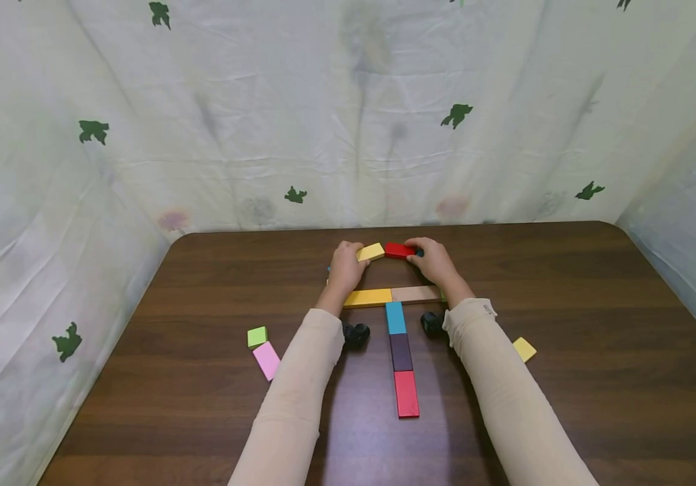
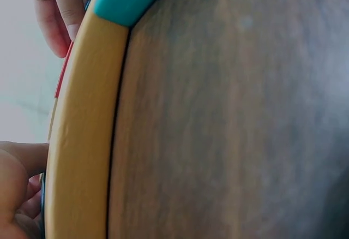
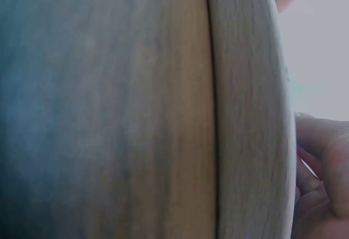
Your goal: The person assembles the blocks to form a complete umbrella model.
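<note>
Near the table's far edge my left hand [image 1: 346, 268] pinches the left end of a pale yellow block [image 1: 372, 252] between thumb and fingers. Beside it, a red block [image 1: 399, 250] has its right end between the thumb and fingers of my right hand [image 1: 435, 262]. The two blocks' inner ends nearly meet. A dark piece partly shows under the right fingers. Closer to me, a yellow-orange block [image 1: 368, 298] and a light wood block [image 1: 417, 293] lie end to end. From their join a blue block [image 1: 395, 317], a dark purple block [image 1: 401, 352] and a red-pink block [image 1: 406, 394] run toward me.
A green block [image 1: 257, 337] and a pink block [image 1: 266, 360] lie left of the left forearm. Beyond the right forearm is a yellow block [image 1: 524, 349]. Dark wrist cameras hang under both wrists. A white curtain [image 1: 323, 135] stands behind the brown table [image 1: 597, 304].
</note>
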Demonstrator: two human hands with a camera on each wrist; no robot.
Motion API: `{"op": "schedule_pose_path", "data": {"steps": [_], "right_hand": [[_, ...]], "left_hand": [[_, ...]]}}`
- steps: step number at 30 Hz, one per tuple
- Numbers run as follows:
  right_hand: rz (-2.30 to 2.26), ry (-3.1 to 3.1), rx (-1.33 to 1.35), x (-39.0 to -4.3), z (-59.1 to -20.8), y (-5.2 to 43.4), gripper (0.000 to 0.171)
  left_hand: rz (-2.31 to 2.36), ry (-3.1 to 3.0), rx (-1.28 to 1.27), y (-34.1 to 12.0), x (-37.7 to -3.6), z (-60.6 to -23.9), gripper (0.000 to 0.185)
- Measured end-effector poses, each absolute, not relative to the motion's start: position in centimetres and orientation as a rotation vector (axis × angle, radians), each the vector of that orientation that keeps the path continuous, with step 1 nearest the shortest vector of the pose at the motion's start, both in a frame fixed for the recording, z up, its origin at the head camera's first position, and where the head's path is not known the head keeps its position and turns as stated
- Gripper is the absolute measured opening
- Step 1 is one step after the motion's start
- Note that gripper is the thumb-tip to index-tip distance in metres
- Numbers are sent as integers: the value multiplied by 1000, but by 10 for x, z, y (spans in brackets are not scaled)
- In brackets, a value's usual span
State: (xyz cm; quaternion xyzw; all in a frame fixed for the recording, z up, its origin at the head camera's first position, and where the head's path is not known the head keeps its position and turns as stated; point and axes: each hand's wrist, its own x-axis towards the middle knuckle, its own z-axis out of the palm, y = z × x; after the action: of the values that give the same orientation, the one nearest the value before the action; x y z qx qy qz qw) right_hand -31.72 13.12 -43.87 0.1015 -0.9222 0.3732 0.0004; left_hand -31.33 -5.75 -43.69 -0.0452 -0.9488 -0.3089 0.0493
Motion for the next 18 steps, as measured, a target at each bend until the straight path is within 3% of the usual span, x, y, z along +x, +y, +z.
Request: {"op": "schedule_pose_path", "data": {"steps": [10, 18], "right_hand": [[1212, -2893, 337, -316, -435, 131, 34], [1366, -2813, 335, -313, -428, 131, 46]], "left_hand": [[-903, -2961, -161, -62, -314, -434, 40], [-966, -2923, -250, -71, -313, -429, 50]]}}
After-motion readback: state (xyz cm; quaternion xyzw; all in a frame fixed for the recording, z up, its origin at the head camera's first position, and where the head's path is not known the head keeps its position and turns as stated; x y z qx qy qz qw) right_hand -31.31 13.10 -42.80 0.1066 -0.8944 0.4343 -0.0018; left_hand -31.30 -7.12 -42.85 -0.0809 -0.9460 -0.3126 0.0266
